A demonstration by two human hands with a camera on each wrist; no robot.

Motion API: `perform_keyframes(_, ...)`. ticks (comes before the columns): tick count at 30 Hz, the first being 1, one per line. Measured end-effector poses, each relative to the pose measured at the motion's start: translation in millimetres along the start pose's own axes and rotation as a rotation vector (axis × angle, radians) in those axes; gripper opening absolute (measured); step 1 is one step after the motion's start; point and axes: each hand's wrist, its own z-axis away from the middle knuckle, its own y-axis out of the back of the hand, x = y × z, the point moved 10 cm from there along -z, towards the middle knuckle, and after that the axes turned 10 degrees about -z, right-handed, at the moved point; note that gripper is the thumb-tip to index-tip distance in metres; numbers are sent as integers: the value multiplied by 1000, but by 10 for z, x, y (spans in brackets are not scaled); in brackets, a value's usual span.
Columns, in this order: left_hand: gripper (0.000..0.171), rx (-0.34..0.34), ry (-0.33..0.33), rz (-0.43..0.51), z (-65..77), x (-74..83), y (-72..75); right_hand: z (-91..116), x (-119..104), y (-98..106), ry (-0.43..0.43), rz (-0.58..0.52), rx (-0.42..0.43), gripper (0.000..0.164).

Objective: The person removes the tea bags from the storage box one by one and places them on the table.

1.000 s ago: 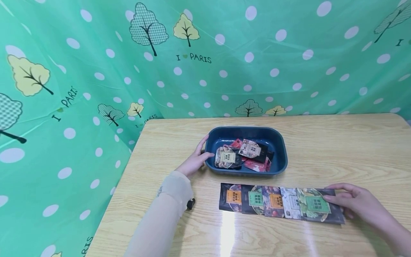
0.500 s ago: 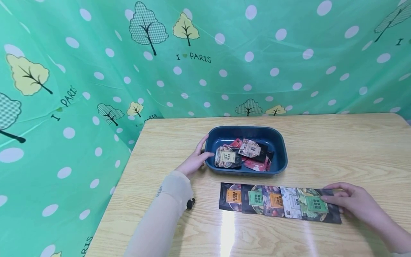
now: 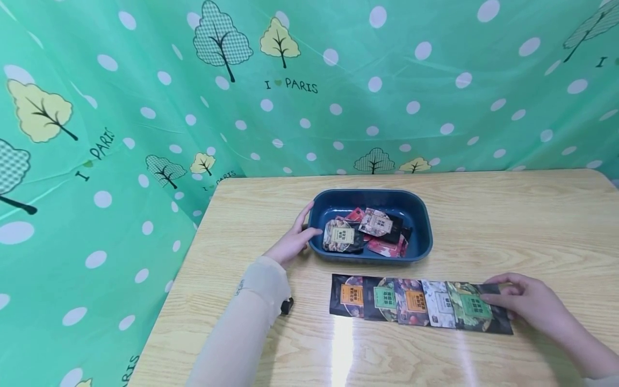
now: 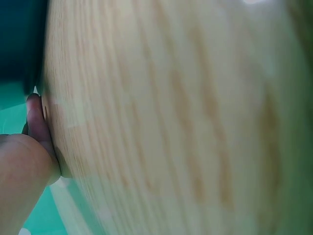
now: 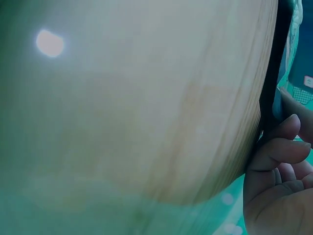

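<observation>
My left hand (image 3: 295, 236) holds the left end of a dark blue plastic tub (image 3: 369, 258). Its thumb laps over the rim while the fingers lie along the outer wall. Flat printed pouches lie heaped in the tub, among them a black one with a cream label (image 3: 342, 236) and a pinkish one (image 3: 377, 223). In front of the tub, several pouches overlap in a row. At the row's right end my right hand (image 3: 527, 301) pinches the edge of a black pouch with a green label (image 3: 474, 306), thumb on top. In the right wrist view its fingers (image 5: 281, 149) are curled under the dark edge.
The row also has an orange-label pouch (image 3: 351, 295) at its left end, a green-label one (image 3: 384, 298), another orange-label one (image 3: 412, 303) and a pale one (image 3: 439, 305). A small black object (image 3: 287, 306) shows by the left sleeve. Green curtains (image 3: 338, 134) border the wooden table (image 3: 522, 226).
My right hand has slid the green-label pouch slightly left against the row, over the pale pouch's edge. The left hand and tub have stayed in place.
</observation>
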Motion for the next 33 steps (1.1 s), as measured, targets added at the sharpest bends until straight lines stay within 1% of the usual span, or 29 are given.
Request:
perform_keyframes(7, 78, 2, 4, 2, 9, 4, -2, -5, -25, -6, 11, 27, -1, 54)
perform_keyframes(13, 78, -2, 3, 6, 2, -2, -1, -23, -57, 30, 51, 89, 44, 51)
perform_keyframes(18, 78, -2, 3, 5, -1, -4, 0, -19, -74, 45, 73, 104, 68, 50)
perform_keyframes(26, 78, -9, 6, 0, 5, 9, -10, -16, -112, 78, 67, 82, 53, 52)
perform_keyframes(29, 78, -8, 6, 4, 6, 9, -3, -14, -153, 108, 49, 61, 53, 56)
perform_keyframes(33, 77, -6, 5, 11, -3, -4, 7, -15, -247, 130, 39, 32, 64, 56)
